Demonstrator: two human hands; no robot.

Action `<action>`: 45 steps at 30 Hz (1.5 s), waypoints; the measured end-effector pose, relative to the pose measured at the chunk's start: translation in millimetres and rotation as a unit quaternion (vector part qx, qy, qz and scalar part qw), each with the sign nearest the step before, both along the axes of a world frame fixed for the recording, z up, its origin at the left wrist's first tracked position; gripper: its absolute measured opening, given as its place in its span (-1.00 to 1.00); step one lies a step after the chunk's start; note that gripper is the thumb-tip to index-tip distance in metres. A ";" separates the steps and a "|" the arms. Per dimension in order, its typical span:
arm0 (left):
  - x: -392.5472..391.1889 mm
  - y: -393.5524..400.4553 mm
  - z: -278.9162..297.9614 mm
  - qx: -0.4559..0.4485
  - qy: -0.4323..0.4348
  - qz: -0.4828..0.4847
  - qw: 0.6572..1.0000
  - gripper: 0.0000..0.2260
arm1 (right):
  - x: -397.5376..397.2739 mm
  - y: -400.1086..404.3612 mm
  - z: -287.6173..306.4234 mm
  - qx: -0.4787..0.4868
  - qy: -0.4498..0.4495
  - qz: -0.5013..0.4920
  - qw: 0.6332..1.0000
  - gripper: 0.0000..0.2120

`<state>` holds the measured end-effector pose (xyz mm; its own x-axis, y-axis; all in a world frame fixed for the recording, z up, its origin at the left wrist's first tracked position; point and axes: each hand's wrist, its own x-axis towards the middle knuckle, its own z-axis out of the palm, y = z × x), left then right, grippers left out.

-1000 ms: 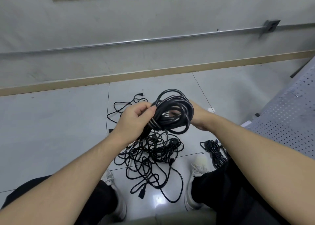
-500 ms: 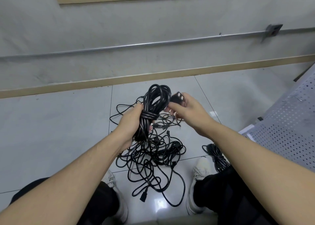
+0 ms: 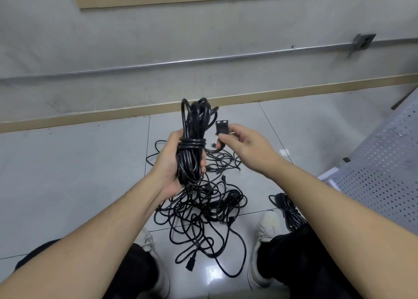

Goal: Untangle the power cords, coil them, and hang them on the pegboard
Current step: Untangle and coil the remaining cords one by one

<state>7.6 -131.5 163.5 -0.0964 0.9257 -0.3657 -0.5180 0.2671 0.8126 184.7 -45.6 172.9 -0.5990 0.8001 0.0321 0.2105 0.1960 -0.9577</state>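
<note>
My left hand [image 3: 172, 162] grips a coiled black power cord [image 3: 192, 140] held upright, with several turns wrapped round its middle. The plug end [image 3: 221, 129] of that cord is pinched in my right hand [image 3: 244, 142], just right of the coil. Beneath my hands a tangled heap of black cords [image 3: 203, 208] lies on the tiled floor between my feet. Another coiled black cord [image 3: 287, 210] rests on the floor by my right leg. A grey perforated panel [image 3: 384, 174] stands at the right edge.
My two white shoes [image 3: 264, 230] flank the heap. A wall with a metal conduit [image 3: 203, 59] and a tan skirting runs across the back. Bare grey tiles stretch to the left.
The coil has turned from a flat loop to upright in my left hand. My right hand came out from behind it and now holds the plug end. The view tilted up slightly.
</note>
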 end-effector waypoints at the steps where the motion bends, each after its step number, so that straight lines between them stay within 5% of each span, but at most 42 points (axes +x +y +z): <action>1: 1.1 -1.4 -1.3 0.006 0.032 -0.017 0.999 -0.44 | -0.1 0.2 0.9 0.007 -0.024 0.011 1.000 -0.87; 6: 9.6 -9.9 -5.5 -0.006 0.146 -0.065 0.987 -0.48 | 9.5 3.9 1.1 0.094 -0.187 0.082 0.974 -0.86; 9: 9.2 -9.2 -6.1 -0.006 0.195 -0.098 0.976 -0.57 | 20.5 3.0 -0.7 0.108 -0.208 0.110 0.966 -0.85; 13: 13.8 -10.7 -2.4 -0.018 0.243 -0.115 0.963 -0.63 | 27.7 2.5 -4.0 0.049 -0.185 0.099 0.977 -0.69; 21: 6.6 -12.9 4.0 -0.022 0.245 -0.106 0.963 -0.66 | 11.6 -3.0 -13.2 -0.097 -0.059 0.040 0.993 -0.86; 32: 4.0 -11.1 1.3 0.028 0.329 -0.034 0.943 -0.67 | 8.6 -13.9 -12.1 -0.239 0.122 0.121 0.956 -0.33; 38: 15.4 -11.0 0.1 -0.005 0.347 -0.034 0.937 -0.36 | -3.5 -19.4 -10.7 -0.220 0.085 0.000 0.972 -0.53; 45: 26.0 -11.8 -2.2 -0.033 0.344 -0.021 0.938 -0.57 | -15.6 -20.3 -9.8 -0.193 0.058 -0.066 0.977 -0.65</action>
